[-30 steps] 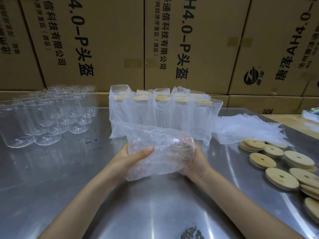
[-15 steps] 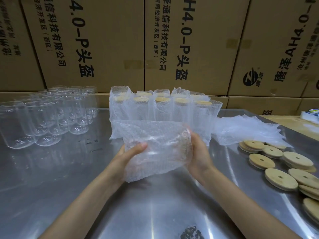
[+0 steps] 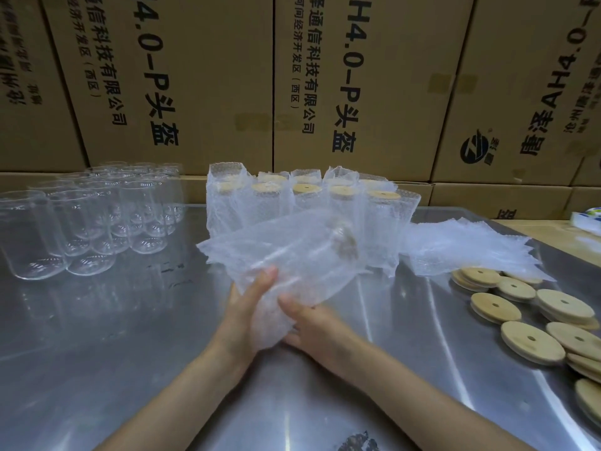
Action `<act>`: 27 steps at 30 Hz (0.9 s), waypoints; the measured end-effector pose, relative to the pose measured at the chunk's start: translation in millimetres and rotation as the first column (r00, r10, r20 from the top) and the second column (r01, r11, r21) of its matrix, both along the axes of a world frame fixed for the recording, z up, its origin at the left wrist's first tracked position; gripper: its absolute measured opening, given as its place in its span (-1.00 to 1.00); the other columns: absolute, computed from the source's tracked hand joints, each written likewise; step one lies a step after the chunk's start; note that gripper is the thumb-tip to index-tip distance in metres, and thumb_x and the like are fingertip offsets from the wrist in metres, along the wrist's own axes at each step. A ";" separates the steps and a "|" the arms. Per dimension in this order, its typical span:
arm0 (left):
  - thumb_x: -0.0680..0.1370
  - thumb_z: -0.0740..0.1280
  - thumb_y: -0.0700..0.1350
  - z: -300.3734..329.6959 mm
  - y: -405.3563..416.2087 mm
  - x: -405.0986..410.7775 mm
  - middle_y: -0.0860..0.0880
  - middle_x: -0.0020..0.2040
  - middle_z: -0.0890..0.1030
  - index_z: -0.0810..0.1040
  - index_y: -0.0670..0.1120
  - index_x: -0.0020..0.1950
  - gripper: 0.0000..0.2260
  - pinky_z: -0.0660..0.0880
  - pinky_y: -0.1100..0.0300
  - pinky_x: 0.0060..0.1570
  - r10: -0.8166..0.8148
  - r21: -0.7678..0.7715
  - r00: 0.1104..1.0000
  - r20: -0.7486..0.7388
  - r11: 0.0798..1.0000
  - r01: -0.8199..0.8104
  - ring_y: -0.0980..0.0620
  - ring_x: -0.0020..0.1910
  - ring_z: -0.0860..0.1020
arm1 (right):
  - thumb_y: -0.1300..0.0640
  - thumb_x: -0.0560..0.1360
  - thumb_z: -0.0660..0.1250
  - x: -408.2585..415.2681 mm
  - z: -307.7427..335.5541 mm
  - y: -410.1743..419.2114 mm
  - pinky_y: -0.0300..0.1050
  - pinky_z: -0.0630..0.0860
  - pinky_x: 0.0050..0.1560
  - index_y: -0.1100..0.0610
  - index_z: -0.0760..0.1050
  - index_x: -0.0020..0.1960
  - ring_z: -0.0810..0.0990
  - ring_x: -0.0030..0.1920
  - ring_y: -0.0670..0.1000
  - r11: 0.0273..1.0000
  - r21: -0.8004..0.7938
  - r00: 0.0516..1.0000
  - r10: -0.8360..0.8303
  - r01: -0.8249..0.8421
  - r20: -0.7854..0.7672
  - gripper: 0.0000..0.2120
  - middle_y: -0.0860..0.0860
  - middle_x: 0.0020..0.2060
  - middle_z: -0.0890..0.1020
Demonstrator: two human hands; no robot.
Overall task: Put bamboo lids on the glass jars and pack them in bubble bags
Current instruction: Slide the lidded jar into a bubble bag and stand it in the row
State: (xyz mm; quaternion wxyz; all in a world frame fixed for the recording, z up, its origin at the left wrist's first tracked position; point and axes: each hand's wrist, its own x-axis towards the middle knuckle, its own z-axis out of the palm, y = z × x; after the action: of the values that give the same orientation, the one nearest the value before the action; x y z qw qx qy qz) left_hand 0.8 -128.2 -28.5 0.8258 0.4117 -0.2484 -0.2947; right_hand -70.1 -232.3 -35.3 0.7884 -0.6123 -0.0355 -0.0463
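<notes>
Both hands are together near the middle of the steel table, clamped on the near end of a bubble bag that holds a lidded glass jar lying tilted, its bamboo lid showing blurred through the plastic at the far right end. The left hand grips the bag from the left with its thumb laid over the top of the wrap, and the right hand grips it from the right, thumb pressed on the plastic just beside the left hand. The bag is lifted off the table, with its loose open edge flaring out to the left. Just behind it, at the far middle of the table, stand packed jars in upright bubble bags, set in rows and touching one another, with at least 5 bamboo lids visible through the open tops. At the far left is a cluster of empty glass jars, upright and close together, without lids. To the right of the packed row lies a flat pile of unused bubble bags, and nearer on the right edge loose bamboo lids lie overlapping, each with a small hole in its centre. Behind the table rises a wall of cardboard boxes printed with dark lettering. A small white and blue object sits at the far right, too cut off to identify.
</notes>
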 end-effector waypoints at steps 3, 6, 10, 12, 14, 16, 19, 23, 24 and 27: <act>0.31 0.53 0.07 -9.9 -5.0 -7.0 -0.24 0.25 0.57 0.38 -0.13 0.41 -0.26 0.37 -0.23 0.32 0.113 0.063 0.988 0.109 0.991 -0.120 -0.24 0.23 0.55 | -0.21 0.33 0.50 -2.9 6.5 -3.2 0.18 0.32 0.41 0.15 0.48 0.35 0.49 0.34 0.15 0.990 0.139 0.998 -0.041 0.035 0.046 -0.29 0.16 0.30 0.54; 0.30 0.53 0.08 -12.1 -6.8 -11.4 -0.13 0.21 0.62 0.42 -0.09 0.38 -0.30 0.52 -0.07 0.19 0.181 0.066 0.963 0.199 0.978 -0.197 -0.14 0.18 0.60 | -0.19 0.42 0.38 -6.1 17.5 -22.8 0.12 0.37 0.37 0.19 0.55 0.27 0.53 0.28 0.17 0.952 0.287 0.991 -0.123 0.101 0.058 -0.42 0.19 0.24 0.58; 0.32 0.52 0.06 -12.5 -6.9 -10.7 -0.10 0.23 0.61 0.42 -0.09 0.39 -0.31 0.47 -0.07 0.23 0.105 0.123 0.950 0.293 0.981 -0.146 -0.11 0.22 0.58 | -0.11 0.53 0.27 -11.3 28.8 -39.7 0.07 0.46 0.23 0.12 0.62 0.19 0.60 0.20 0.14 0.911 0.336 0.945 -0.299 0.241 0.131 -0.60 0.15 0.15 0.64; 0.32 0.52 0.05 -10.7 -4.3 -10.0 -0.13 0.21 0.62 0.48 -0.10 0.34 -0.37 0.44 -0.12 0.26 0.001 0.200 0.947 0.322 0.977 -0.069 -0.13 0.20 0.59 | -0.09 0.50 0.29 -14.4 31.4 -42.0 0.07 0.48 0.20 0.15 0.53 0.29 0.59 0.22 0.15 0.897 0.297 0.914 -0.381 0.328 0.142 -0.54 0.16 0.20 0.61; 0.33 0.53 0.03 -9.7 -1.4 -8.8 -0.12 0.19 0.64 0.55 -0.06 0.28 -0.46 0.47 -0.10 0.24 -0.100 0.260 0.933 0.347 0.966 0.007 -0.12 0.19 0.60 | -0.07 0.45 0.35 -16.6 34.1 -42.9 0.10 0.49 0.20 0.16 0.49 0.32 0.59 0.22 0.15 0.885 0.207 0.871 -0.454 0.417 0.187 -0.49 0.15 0.20 0.61; 0.36 0.52 -0.03 -7.4 2.4 -7.4 -0.08 0.21 0.63 0.56 0.01 0.27 -0.52 0.53 0.06 0.18 -0.134 0.266 0.909 0.394 0.964 0.027 -0.09 0.22 0.58 | -0.05 0.40 0.40 -19.4 38.7 -42.3 0.09 0.49 0.23 0.19 0.49 0.31 0.60 0.20 0.12 0.863 0.091 0.824 -0.502 0.497 0.262 -0.45 0.15 0.18 0.62; 0.35 0.52 -0.11 2.4 7.2 -7.0 -0.01 0.27 0.59 0.42 0.01 0.37 -0.39 0.50 0.22 0.19 -0.114 0.232 0.873 0.474 0.973 0.002 0.01 0.27 0.55 | 0.04 0.37 0.43 -24.3 43.8 -40.2 -0.05 0.54 0.14 0.25 0.49 0.26 0.62 0.15 0.08 0.826 -0.078 0.768 -0.478 0.558 0.425 -0.48 0.15 0.11 0.64; 0.19 0.60 0.04 12.2 9.9 -9.8 0.24 0.22 0.58 0.37 0.12 0.35 -0.23 0.46 0.43 0.09 -0.044 0.282 0.792 0.608 0.945 -0.164 0.26 0.23 0.52 | 0.01 0.26 0.47 -26.4 39.3 -27.4 -0.25 0.54 0.01 0.25 0.46 0.22 0.65 0.07 -0.01 0.817 -0.224 0.783 -0.373 0.532 0.498 -0.40 0.09 0.03 0.65; 0.20 0.60 0.02 12.3 10.0 -10.8 0.21 0.22 0.59 0.37 0.09 0.35 -0.22 0.46 0.40 0.12 -0.060 0.296 0.758 0.649 0.938 -0.178 0.25 0.23 0.52 | 0.03 0.26 0.48 -25.7 36.5 -23.7 -0.26 0.53 0.02 0.24 0.45 0.21 0.65 0.07 -0.02 0.815 -0.252 0.791 -0.352 0.522 0.500 -0.41 0.08 0.03 0.65; 0.28 0.60 -0.10 10.8 8.5 -12.2 0.05 0.24 0.59 0.35 -0.07 0.41 -0.24 0.48 0.23 0.19 -0.084 0.301 0.703 0.706 0.935 -0.190 0.12 0.25 0.55 | 0.03 0.26 0.49 -24.6 33.0 -16.7 -0.30 0.50 0.06 0.26 0.41 0.24 0.63 0.09 -0.06 0.802 -0.294 0.799 -0.334 0.520 0.501 -0.37 0.04 0.05 0.64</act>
State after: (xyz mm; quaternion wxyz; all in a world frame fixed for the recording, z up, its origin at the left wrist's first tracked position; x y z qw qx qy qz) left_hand -11.4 -119.8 -17.7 0.5874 0.6406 -0.4774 -0.1290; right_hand -94.7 -249.0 -2.3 0.5793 -0.7322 -0.0729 -0.3506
